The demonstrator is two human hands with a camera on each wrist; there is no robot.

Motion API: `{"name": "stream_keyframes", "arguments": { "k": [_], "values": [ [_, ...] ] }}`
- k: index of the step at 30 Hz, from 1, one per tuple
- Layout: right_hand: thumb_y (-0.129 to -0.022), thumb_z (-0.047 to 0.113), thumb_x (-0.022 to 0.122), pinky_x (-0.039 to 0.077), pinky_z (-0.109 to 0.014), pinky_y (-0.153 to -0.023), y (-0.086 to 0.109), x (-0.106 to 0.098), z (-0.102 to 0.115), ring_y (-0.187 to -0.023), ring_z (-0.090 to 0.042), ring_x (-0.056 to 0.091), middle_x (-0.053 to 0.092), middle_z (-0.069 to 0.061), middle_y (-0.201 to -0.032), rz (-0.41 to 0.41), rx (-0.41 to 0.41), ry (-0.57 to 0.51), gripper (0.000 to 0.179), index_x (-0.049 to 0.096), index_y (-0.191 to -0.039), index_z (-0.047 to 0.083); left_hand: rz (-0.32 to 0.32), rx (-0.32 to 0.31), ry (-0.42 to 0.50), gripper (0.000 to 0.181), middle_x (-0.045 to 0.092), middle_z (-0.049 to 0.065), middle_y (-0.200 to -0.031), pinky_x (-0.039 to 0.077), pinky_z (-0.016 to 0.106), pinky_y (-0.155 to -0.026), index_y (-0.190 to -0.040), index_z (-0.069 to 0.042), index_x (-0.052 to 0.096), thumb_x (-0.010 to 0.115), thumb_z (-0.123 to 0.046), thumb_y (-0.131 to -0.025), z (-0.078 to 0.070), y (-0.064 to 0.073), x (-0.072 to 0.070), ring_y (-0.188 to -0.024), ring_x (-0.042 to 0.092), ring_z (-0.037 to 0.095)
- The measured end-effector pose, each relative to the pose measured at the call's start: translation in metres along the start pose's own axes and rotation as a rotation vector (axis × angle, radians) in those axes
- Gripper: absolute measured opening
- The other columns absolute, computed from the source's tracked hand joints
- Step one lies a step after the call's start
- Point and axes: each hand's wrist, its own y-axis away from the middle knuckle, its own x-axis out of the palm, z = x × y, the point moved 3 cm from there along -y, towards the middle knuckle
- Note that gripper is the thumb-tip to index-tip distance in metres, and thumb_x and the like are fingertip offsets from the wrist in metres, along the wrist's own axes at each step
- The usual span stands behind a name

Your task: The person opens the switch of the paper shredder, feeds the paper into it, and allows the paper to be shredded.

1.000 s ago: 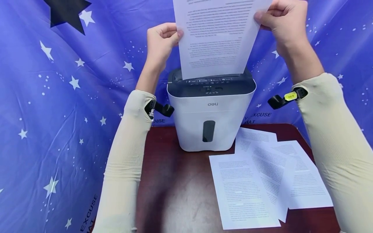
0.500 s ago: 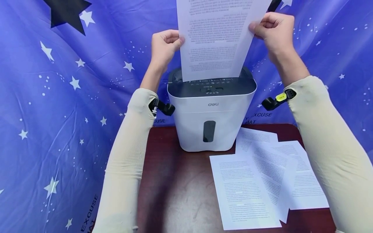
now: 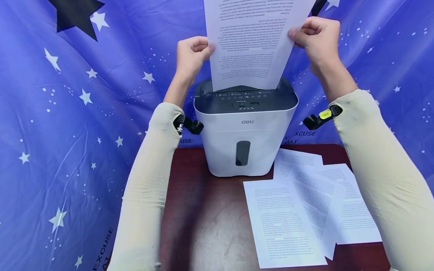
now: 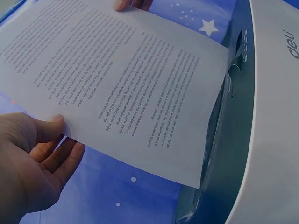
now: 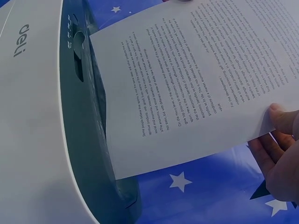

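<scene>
Both hands on printed sheet

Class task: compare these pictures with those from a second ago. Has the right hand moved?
Yes. The right hand, pinching the sheet, has come down and inward, closer to the shredder.

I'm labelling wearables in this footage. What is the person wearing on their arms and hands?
Both hands, the left hand and right hand, are bare. Each forearm has a ribbed cream sleeve. A small black camera sits at each wrist; the right one carries a yellow tag.
</scene>
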Motion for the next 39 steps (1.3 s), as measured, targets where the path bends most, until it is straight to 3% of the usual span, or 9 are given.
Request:
{"name": "stream_keyframes", "arguments": {
  "k": [5, 20, 31, 39],
  "values": [
    [-0.086, 0.006, 0.08, 0.059, -0.017, -0.084, 0.0006, 0.0013, 0.0025, -0.09, -0.012, 0.073, 0.078, 0.002, -0.089, 0.003, 0.007, 0.019, 0.014, 0.081, -0.099, 0.005, 0.003, -0.014, -0.028, 0.014, 0.078, 0.008, -0.094, 0.06, 0.028, -0.085, -0.105, 0.002, 0.076, 0.072, -0.002, -0.093, -0.0008, 0.0026, -0.0022, -0.089, 0.072, 0.015],
    [-0.081, 0.0, 0.083, 0.059, -0.015, -0.072, -0.0017, 0.0045, 0.002, -0.082, -0.012, 0.074, 0.078, 0.0, -0.083, 0.031, 0.005, -0.053, 0.012, 0.08, -0.093, 0.001, 0.014, -0.039, -0.022, 0.014, 0.076, 0.005, -0.089, 0.06, 0.026, -0.079, -0.106, 0.002, 0.076, 0.072, -0.001, -0.093, -0.0007, 0.0029, -0.0058, -0.084, 0.071, 0.014],
    [-0.083, -0.004, 0.08, 0.059, -0.015, -0.072, -0.0029, 0.0073, 0.0011, -0.082, -0.012, 0.073, 0.078, 0.001, -0.084, 0.005, 0.019, -0.027, 0.012, 0.081, -0.09, 0.005, 0.006, -0.022, 0.001, 0.012, 0.073, 0.001, -0.081, 0.056, 0.025, -0.074, -0.104, 0.002, 0.076, 0.072, 0.0, -0.092, 0.0037, -0.0028, -0.0048, -0.077, 0.068, 0.011],
    [-0.085, -0.005, 0.077, 0.06, -0.016, -0.074, -0.0007, 0.0063, 0.001, -0.081, -0.011, 0.073, 0.077, 0.001, -0.082, -0.009, 0.002, -0.023, 0.01, 0.081, -0.09, 0.004, 0.001, 0.025, -0.02, 0.014, 0.075, 0.002, -0.082, 0.052, 0.022, -0.071, -0.105, 0.004, 0.075, 0.071, 0.0, -0.093, -0.0001, -0.0036, -0.0023, -0.076, 0.066, 0.011]
  ]
}}
